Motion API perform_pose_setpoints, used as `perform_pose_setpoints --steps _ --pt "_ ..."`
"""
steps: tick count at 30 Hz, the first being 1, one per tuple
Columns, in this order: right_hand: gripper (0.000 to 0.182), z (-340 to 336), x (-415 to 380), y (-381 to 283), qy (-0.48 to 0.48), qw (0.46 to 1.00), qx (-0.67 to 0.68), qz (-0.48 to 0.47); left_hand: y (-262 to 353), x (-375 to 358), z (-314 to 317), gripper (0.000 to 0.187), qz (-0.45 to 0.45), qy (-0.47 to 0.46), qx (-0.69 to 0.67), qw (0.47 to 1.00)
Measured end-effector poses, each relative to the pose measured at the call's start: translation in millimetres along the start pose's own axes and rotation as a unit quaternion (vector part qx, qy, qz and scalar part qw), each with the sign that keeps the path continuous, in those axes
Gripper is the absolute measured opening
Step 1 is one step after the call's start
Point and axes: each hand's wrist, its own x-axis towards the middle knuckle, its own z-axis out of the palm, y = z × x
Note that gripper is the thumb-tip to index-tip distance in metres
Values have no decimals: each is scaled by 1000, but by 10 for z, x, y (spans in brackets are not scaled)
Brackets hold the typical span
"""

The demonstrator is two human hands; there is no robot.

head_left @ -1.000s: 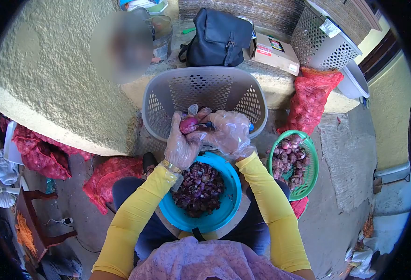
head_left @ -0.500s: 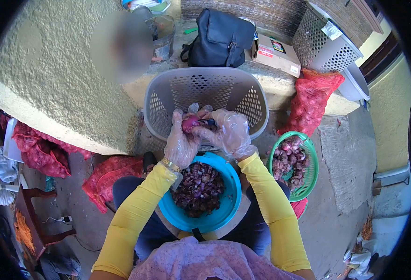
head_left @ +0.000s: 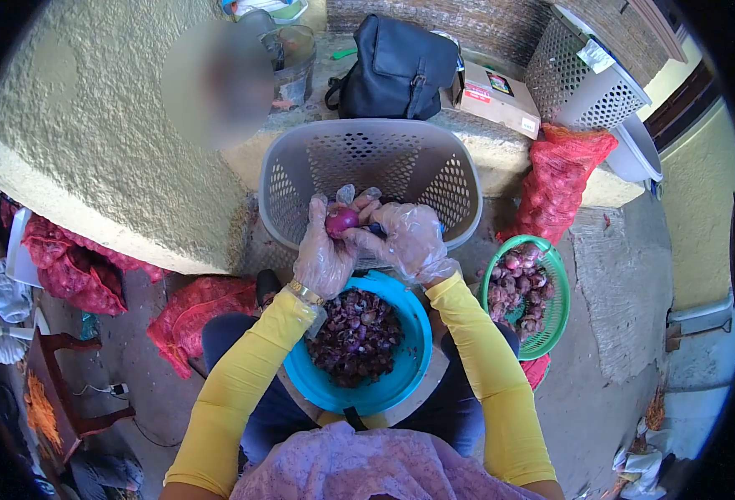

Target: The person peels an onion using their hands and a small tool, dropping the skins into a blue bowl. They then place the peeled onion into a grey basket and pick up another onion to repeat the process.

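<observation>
My left hand [head_left: 321, 257], in a clear plastic glove, is closed around a peeled-looking red onion [head_left: 341, 221]. Close beside it, my gloved right hand [head_left: 415, 240] grips a small dark knife [head_left: 376, 229], mostly hidden by the fingers; its tip is near the onion. Both hands are over the near rim of a grey perforated basket [head_left: 288, 150]. Below them, between my knees, stands a blue basin [head_left: 421, 350] with dark onion skins [head_left: 355, 337] in it. At my right is a green basket [head_left: 561, 304] holding small onions [head_left: 517, 283].
Red mesh sacks of onions stand at the right [head_left: 555, 179] and lie at the left [head_left: 205, 312]. A black backpack [head_left: 401, 67] and a cardboard box [head_left: 494, 96] sit on the ledge ahead. A wooden stool [head_left: 55, 379] lies at far left.
The right hand's fingers and the knife have drawn slightly back from the onion, leaving more of its purple surface in sight. The left hand has barely moved.
</observation>
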Motion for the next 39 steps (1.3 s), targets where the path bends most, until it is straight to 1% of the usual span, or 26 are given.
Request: perform_pose_setpoints --steps 2,3,4,5,6,7,8,9,12,13,14,15,16,17,18,19,21,22,23,24,28,30,31,33,37,39 --pt "43 -27 -5 -26 -1 999 -51 -18 8 36 -115 58 -5 -13 1 1000" --pt "43 -31 -10 -14 -1 999 -51 -18 14 43 -125 58 -9 -26 1 1000" --pt "44 -37 -19 7 1 998 -50 -40 14 42 -136 58 -8 -26 1 1000" --pt "45 -45 -28 25 2 997 -49 -61 11 36 -148 64 -9 -18 30 999" --pt "45 -57 -36 38 2 997 -49 -61 13 17 -101 71 -10 -10 60 998" --pt "49 -72 -41 52 -41 992 -106 -56 1 2 -53 71 -10 -10 60 998" --pt "54 -81 -45 62 -85 982 -163 -51 -25 -15 1 70 -6 21 66 998" --pt "54 -85 -53 70 -85 982 -163 -51 -39 -27 45 69 -1 53 71 996" --pt "57 -72 -68 95 -90 981 -164 -56 -37 -11 51 64 2 33 81 996" --pt "58 -60 -68 109 -70 987 -134 -50 -14 -7 33 64 1 33 82 996" --pt "58 -55 -66 116 -50 992 -104 -43 27 -5 -2 59 -17 -9 77 997" --pt "58 -63 -60 107 -50 992 -104 -43 52 -9 11 54 -35 -50 72 996" --pt "58 -74 -52 90 -38 995 -87 -19 51 -7 28 54 -35 -50 72 996" --pt "57 -81 -46 77 -27 997 -69 5 46 -4 48 49 -28 -35 96 994" --pt "57 -88 -47 73 -27 997 -69 4 49 -11 88 45 -20 -20 120 992" --pt "56 -96 -55 70 -49 994 -95 2 62 -20 115 45 -19 -20 120 992" --pt "54 -102 -81 35 -71 990 -121 1 83 -42 149 43 -4 -44 154 987" --pt "51 -105 -90 -7 -72 994 -83 -27 89 -44 161 43 -3 -43 154 987" --pt "49 -107 -91 -45 -73 995 -45 -54 95 -44 169 44 1 -20 147 989" --pt "53 -108 -82 -73 -71 994 -60 -61 100 -45 173 45 6 2 139 990" --pt "52 -148 -57 -42 -106 986 -116 -55 119 -51 183 46 25 18 126 992" --pt "52 -115 -57 9 -23 995 -98 -13 134 -66 205 44 2 5 114 993" --pt "52 -114 -58 3 -24 995 -99 -13 121 -57 186 44 1 5 114 994" --pt "49 -104 -37 -38 34 995 -89 17 95 -31 141 44 8 -15 93 996" --pt "47 -53 -32 -32 51 998 -37 13 87 -22 95 45 8 -5 90 996" --pt "44 -44 -26 -50 47 998 -51 2 95 -7 41 44 2 -36 60 998"
